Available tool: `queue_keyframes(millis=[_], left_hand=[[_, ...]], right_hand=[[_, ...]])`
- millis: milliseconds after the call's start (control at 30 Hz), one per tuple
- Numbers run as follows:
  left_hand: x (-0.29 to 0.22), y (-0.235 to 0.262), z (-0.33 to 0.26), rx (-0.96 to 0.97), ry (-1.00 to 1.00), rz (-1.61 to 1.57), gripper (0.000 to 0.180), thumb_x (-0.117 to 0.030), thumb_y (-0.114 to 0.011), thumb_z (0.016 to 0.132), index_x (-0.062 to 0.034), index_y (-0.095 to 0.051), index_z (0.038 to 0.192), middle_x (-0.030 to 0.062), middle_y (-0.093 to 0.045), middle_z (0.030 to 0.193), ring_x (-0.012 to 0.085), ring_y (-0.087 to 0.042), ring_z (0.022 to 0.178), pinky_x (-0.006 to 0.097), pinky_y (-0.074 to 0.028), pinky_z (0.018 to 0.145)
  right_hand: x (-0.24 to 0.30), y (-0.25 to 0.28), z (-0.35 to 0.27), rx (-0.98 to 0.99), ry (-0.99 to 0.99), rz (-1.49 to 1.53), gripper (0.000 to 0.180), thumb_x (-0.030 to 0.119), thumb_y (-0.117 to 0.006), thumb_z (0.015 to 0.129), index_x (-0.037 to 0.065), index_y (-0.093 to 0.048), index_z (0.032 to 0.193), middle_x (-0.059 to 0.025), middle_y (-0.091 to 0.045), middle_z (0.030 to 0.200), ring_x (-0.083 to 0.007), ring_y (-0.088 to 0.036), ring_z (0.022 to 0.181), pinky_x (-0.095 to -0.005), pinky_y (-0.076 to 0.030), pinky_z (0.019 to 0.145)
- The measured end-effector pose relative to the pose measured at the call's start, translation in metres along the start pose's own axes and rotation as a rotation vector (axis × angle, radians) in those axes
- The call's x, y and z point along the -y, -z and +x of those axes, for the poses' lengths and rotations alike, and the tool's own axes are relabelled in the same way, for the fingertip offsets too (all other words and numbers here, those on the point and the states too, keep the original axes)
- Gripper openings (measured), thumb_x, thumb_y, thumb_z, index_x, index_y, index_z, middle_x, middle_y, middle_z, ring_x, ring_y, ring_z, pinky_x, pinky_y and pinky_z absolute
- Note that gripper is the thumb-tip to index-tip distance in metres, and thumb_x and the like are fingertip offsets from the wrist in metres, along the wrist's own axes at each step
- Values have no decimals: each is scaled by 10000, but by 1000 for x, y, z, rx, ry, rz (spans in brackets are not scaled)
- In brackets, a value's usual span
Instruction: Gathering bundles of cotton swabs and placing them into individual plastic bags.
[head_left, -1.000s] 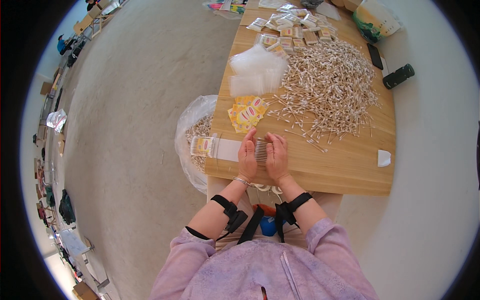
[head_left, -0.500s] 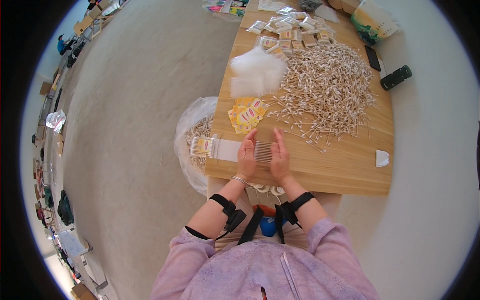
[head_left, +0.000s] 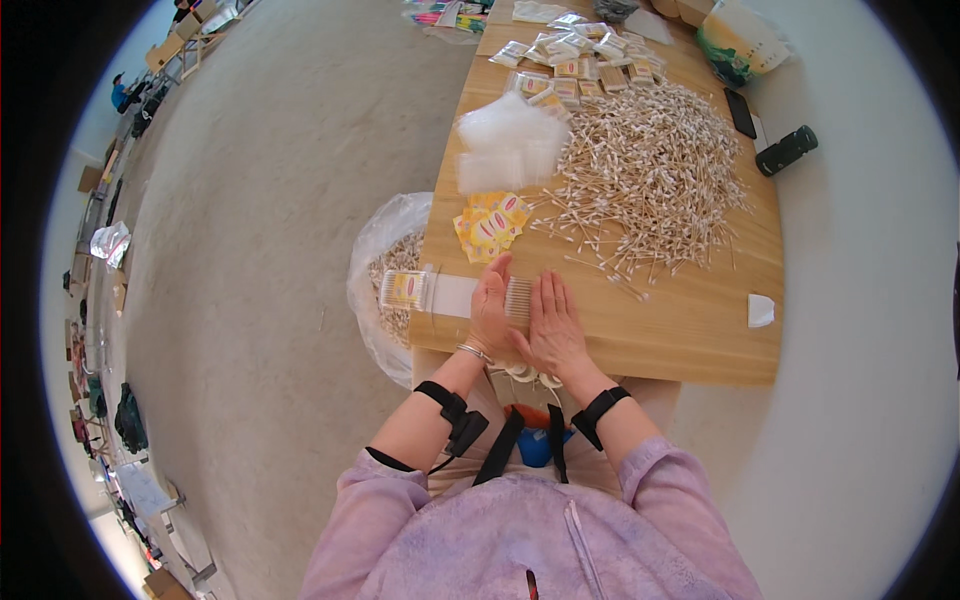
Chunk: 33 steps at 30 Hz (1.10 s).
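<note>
Head view: left hand [head_left: 490,308] and right hand [head_left: 556,328], both unclenched, flank a row of cotton swabs [head_left: 518,298] on the table [head_left: 670,335]; beyond, a swab pile [head_left: 655,180] lies between one and two o'clock, yellow cards [head_left: 492,225] at eleven.

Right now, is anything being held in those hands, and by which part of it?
A row of cotton swabs lies between the left hand and the right hand, neither closed around it; whether they press its sides cannot be told.
</note>
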<state>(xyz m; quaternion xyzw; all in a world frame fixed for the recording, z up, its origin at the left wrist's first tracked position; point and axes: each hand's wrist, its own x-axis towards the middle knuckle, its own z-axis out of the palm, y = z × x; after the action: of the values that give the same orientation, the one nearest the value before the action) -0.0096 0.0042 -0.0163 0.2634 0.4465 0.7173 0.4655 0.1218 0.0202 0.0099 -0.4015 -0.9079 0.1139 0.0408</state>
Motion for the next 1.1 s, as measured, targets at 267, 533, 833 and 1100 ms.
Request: queue_keyframes(millis=[267, 533, 833, 1100], left_hand=[[-56, 11, -57, 477, -276, 1423, 595, -369, -596, 848, -77, -430, 1340, 122, -508, 1055, 283, -473, 1019, 382, -376, 887], [-67, 3, -67, 570, -122, 1622, 732, -499, -576, 816, -102, -361, 1393, 121, -492, 1037, 271, -465, 991, 387, -355, 839], [-62, -1, -66, 557, -137, 1659, 802, -555, -567, 799, -119, -307, 1420, 115, -483, 1064, 271, -461, 1000, 407, -340, 832], [-64, -5, -61, 595, -71, 1714, 858, -636, -499, 807, -112, -251, 1440, 128, -487, 1075, 294, -459, 999, 420, -337, 828]], right_hand=[[-8, -1, -2, 27, -8, -12, 1001, 530, -600, 745, -91, -174, 1405, -256, -142, 1488, -357, -104, 1406, -450, -81, 1147], [-2, 2, -1, 6, 4, -11, 1037, 506, -658, 698, -60, -170, 1417, -228, -128, 1501, -337, -98, 1412, -433, -91, 1150], [-7, -7, -1, -85, 26, 19, 985, 465, -621, 721, -63, -164, 1416, -237, -130, 1496, -349, -110, 1407, -437, -100, 1148], [-7, -6, -1, -58, 25, -27, 1031, 520, -621, 704, -60, -157, 1419, -235, -127, 1498, -345, -108, 1408, -437, -93, 1148]])
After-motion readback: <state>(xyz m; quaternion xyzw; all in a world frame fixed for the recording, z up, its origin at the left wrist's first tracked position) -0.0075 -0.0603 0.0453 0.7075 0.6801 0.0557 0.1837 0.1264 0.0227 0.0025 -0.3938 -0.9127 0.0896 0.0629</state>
